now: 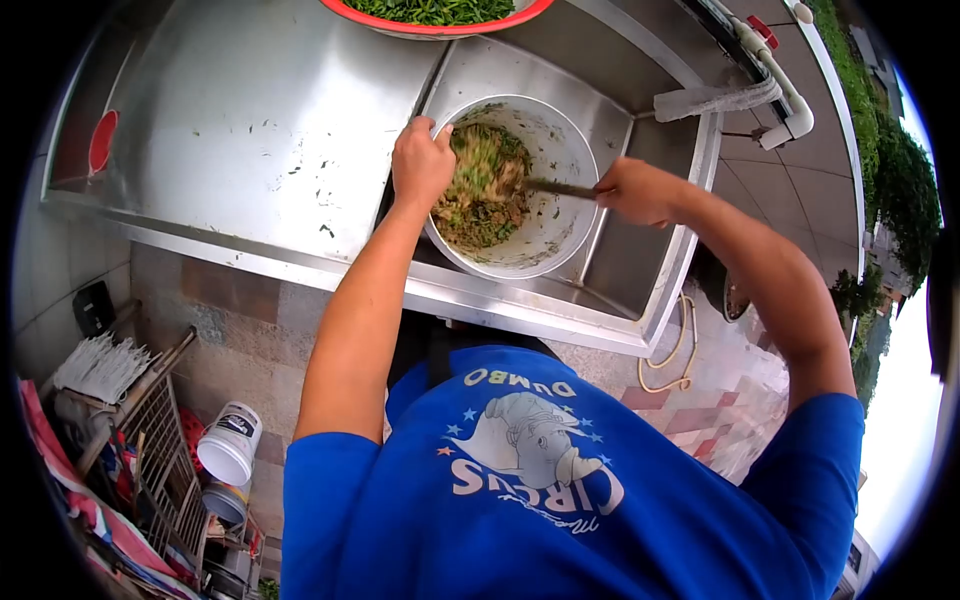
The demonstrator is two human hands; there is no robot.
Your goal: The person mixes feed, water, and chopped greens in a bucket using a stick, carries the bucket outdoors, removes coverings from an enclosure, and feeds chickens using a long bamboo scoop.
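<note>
A deep, pale pot (568, 150) sits at the sink, its inner wall smeared with bits of food. Inside lies a chopped green and brown mixture (490, 225), part of it blurred by motion. My left hand (422, 162) grips the pot's left rim, thumb over the edge. From the right, my right hand (640, 190) is closed around the dark handle of a stirring utensil (562, 188) that reaches over the pot. The utensil's far end is hidden by the blurred mixture, so its kind does not show.
A red-rimmed basin (440, 32) of chopped greens stands beyond the pot. Left of it stretches a steel counter (250, 110) with green scraps and a red object (102, 140). A white pipe (795, 110) runs at right. White buckets (230, 445) and a metal rack (165, 470) stand lower left.
</note>
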